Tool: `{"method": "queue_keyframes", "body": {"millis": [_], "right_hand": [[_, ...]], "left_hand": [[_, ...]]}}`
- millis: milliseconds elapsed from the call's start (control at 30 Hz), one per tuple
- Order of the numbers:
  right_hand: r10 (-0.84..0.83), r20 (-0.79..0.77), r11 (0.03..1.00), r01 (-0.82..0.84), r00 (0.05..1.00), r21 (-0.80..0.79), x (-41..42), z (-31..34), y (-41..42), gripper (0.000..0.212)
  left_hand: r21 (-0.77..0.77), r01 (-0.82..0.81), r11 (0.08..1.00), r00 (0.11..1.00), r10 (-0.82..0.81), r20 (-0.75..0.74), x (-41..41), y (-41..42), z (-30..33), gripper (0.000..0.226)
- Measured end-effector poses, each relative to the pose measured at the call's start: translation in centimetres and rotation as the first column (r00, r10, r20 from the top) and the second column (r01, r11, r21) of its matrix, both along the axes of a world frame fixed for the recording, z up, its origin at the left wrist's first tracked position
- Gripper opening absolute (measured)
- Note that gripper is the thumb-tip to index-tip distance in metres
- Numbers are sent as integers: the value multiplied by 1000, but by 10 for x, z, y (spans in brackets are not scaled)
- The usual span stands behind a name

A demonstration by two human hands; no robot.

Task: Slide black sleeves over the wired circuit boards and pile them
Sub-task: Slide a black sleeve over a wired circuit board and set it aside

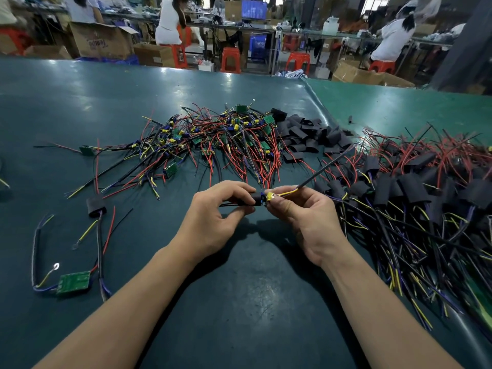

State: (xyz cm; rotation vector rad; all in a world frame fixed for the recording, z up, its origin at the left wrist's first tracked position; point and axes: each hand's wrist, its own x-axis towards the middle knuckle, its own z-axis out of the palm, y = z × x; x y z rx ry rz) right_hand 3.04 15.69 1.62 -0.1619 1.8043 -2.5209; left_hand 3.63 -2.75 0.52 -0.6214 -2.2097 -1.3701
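The person is partway through sleeving one board: the left hand (217, 209) is pinching a black sleeve (256, 198) between thumb and fingertips, while the right hand (300, 209) is gripping the yellow component end of a wired circuit board (269, 197) just beyond the sleeve's mouth, its wires trailing away past the right fingers. The board is sitting between the two sets of fingertips, seemingly only partly inside the sleeve. The next move is probably calling for pushing the sleeve fully over, then dropping it on the sleeved pile (415, 187) beyond the right fingers.
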Motion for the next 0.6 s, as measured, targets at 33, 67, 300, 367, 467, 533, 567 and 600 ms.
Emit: {"method": "queue_keyframes", "body": {"millis": [33, 67, 300, 367, 467, 533, 567, 600], "right_hand": [[2, 2, 1000, -2, 1000, -22, 0, 1, 0, 15], [-3, 8, 999, 3, 1000, -42, 0, 2, 0, 15], [52, 185, 968, -4, 981, -252, 1, 7, -2, 10], [79, 225, 957, -11, 971, -289, 1, 8, -1, 10], [42, 144, 977, -11, 989, -211, 2, 6, -3, 11], [19, 93, 988, -4, 996, -155, 3, 6, -4, 13], [7, 85, 991, 4, 996, -136, 3, 6, -5, 14], [-3, 80, 993, 13, 997, -117, 3, 5, -5, 14]], "left_hand": [[23, 0, 1000, 1000, 0, 16, 0, 0, 0, 18], [41, 2, 999, 999, -3, 32, 0, 0, -1, 18], [63, 40, 997, 999, -39, -16, 2, 3, 2, 12], [46, 43, 998, 998, -41, -55, 3, 3, 3, 11], [28, 35, 999, 997, -34, -65, 5, 6, 3, 12], [49, 54, 997, 998, -53, -31, 7, 7, 4, 11], [49, 58, 997, 998, -57, -18, 7, 8, 4, 11], [37, 53, 998, 999, -52, -17, 8, 8, 4, 10]]}}
